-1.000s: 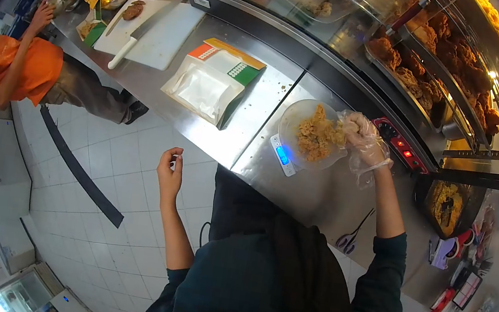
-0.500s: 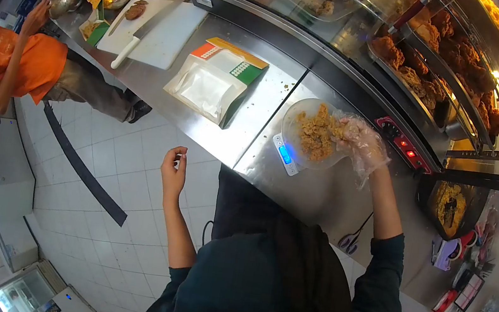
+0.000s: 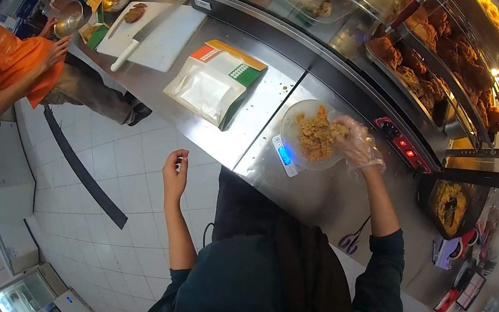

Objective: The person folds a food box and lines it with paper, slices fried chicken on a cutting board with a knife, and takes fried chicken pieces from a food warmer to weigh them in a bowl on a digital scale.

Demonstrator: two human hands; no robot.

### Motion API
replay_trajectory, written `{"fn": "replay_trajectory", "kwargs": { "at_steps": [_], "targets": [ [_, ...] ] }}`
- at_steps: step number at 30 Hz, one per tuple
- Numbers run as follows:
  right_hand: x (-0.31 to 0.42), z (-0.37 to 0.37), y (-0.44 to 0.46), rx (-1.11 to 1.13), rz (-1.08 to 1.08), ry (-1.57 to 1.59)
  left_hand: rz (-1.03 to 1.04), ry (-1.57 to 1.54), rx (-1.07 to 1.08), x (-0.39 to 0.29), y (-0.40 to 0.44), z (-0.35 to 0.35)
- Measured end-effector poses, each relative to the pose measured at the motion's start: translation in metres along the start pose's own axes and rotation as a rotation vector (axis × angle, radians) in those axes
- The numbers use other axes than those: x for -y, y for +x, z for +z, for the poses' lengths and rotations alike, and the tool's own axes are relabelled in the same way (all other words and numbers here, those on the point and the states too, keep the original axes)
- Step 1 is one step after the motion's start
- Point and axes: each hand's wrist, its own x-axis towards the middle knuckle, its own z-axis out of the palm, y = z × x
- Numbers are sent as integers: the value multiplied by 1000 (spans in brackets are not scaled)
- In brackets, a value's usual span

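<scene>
My right hand point(image 3: 358, 143), in a clear plastic glove, is at the right side of a round translucent plate point(image 3: 291, 116). Its fingers are closed on some of the crumbly golden fried chicken pieces point(image 3: 316, 137), partly hidden by the glove. The rest of the pieces lie heaped mid-plate. Under the plate sits a small white digital scale point(image 3: 289, 169) with a lit blue display. Bare and empty, my left hand point(image 3: 175, 170) hangs over the floor in front of the counter, fingers loosely curled and thumb apart.
A white paper bag point(image 3: 204, 91) lies left of the scale. Beyond it are a cutting board point(image 3: 173, 43) with a knife point(image 3: 127, 53). Purple-handled scissors point(image 3: 349, 242) lie near the right forearm. A heated display case point(image 3: 338, 69) borders the counter. A co-worker in orange point(image 3: 17, 63) holds a metal bowl point(image 3: 71, 17).
My right hand has shifted slightly left, farther over the plate. My left hand has barely moved. The co-worker's bowl has come nearer, and their other hand has risen beside it.
</scene>
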Motion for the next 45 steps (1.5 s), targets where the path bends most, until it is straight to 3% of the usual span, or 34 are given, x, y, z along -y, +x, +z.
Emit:
{"fn": "replay_trajectory", "kwargs": {
  "at_steps": [1, 4, 7, 10, 16, 19, 22, 25, 28, 34, 37, 40, 42, 43, 44, 45],
  "targets": [
    [10, -3, -1, 4, 48, -166, 4, -6, 0, 0, 0, 0],
    [24, -8, -5, 15, 13, -181, 20, 5, -8, 1, 0, 0],
    [12, -2, -6, -151, -283, -414, 23, -1, 10, -1, 1, -1],
    [37, -13, -7, 74, -126, -544, 73, -43, 9, 3, 2, 1],
    [11, -7, 5, 70, -184, -744, 21, 17, 52, -4, 4, 1],
    [-13, -3, 17, 147, -288, -744, 6, -9, 67, -6, 4, 3],
    [-15, 5, 20, 46, -137, -778, 7, 11, 75, -7, 6, 4],
    [30, -9, 13, 161, -142, -819, 25, -4, 81, -2, 7, 6],
    [29, -8, 11, 123, -61, -611, 62, -14, 82, -4, 6, 5],
    [29, -12, 9, 45, -261, -663, 12, 33, 105, -10, 7, 2],
    [10, -14, 21, 1, -685, -821, 11, 17, 133, -2, 10, 2],
    [8, -31, 21, 22, -280, 85, 21, 22, 130, -3, 10, 1],
    [-7, -39, 22, -145, 162, 668, 4, 34, 135, -4, 9, 0],
    [13, -43, 16, -250, 120, 924, -2, 39, 137, -4, 9, 0],
    [36, -59, 2, -83, 33, 1026, 9, 38, 136, -2, 9, 0],
    [43, -67, -2, -152, 45, 1079, 20, 37, 136, 2, 9, 0]
  ]
}}
